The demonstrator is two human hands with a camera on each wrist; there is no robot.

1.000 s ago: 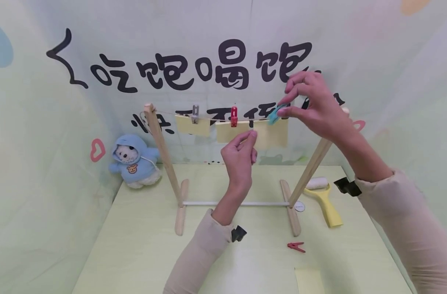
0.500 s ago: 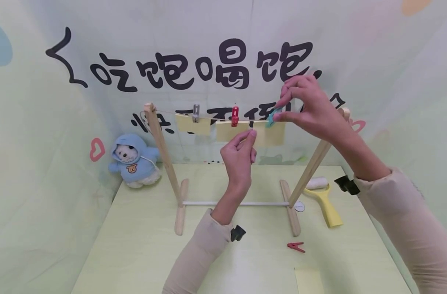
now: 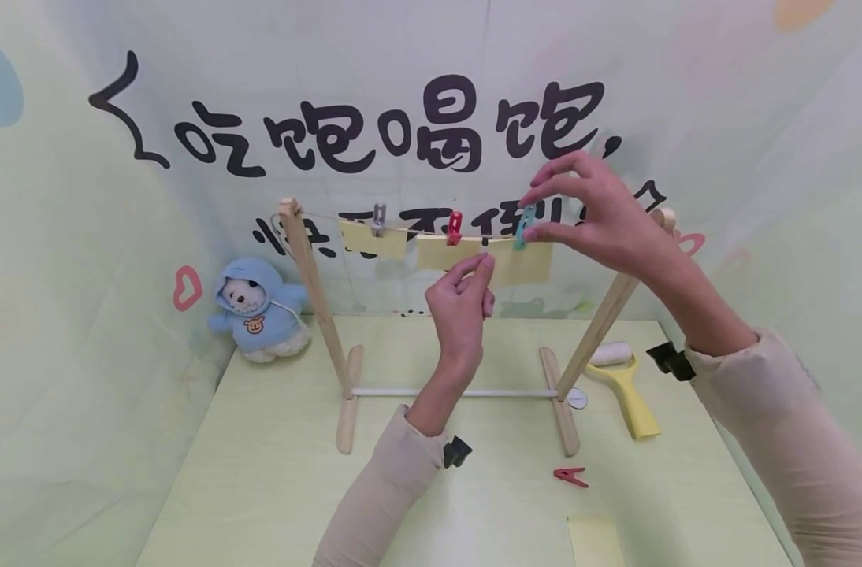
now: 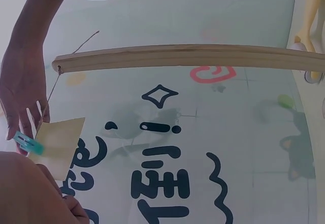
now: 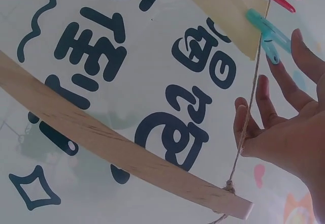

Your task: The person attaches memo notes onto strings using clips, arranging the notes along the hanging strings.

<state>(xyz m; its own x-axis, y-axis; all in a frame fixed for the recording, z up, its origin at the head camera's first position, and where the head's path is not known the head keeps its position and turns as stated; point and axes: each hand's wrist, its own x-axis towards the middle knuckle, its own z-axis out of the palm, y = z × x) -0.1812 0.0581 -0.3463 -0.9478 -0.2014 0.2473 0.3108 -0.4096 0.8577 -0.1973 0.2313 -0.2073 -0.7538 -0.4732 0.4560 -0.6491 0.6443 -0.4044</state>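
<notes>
My left hand [image 3: 458, 305] pinches the near left corner of a pale yellow paper sheet [image 3: 522, 266] hanging at the right part of the string [image 5: 247, 113]. Over the sheet's top edge stands a teal clothespin [image 3: 522, 230], its tip on paper and string. My right hand [image 3: 604, 211] has thumb and index finger at the clothespin's two spread handles, as the right wrist view shows; the other fingers are loosely bent beside the string. Left of it, a red clothespin [image 3: 455, 228] and a grey clothespin [image 3: 379, 220] hold two more yellow sheets on the line.
The string runs between two wooden posts [image 3: 601, 335] joined low down by a white rod [image 3: 509, 392]. A red clothespin [image 3: 570, 476] and a yellow sheet [image 3: 596, 542] lie on the table front. A yellow-handled lint roller [image 3: 631, 398] lies right; a plush toy [image 3: 261, 311] sits left.
My right hand has shifted slightly left and down with the teal clothespin, which has turned from slanted to nearly upright on the sheet. Its fingers have spread a little. My left hand stays put.
</notes>
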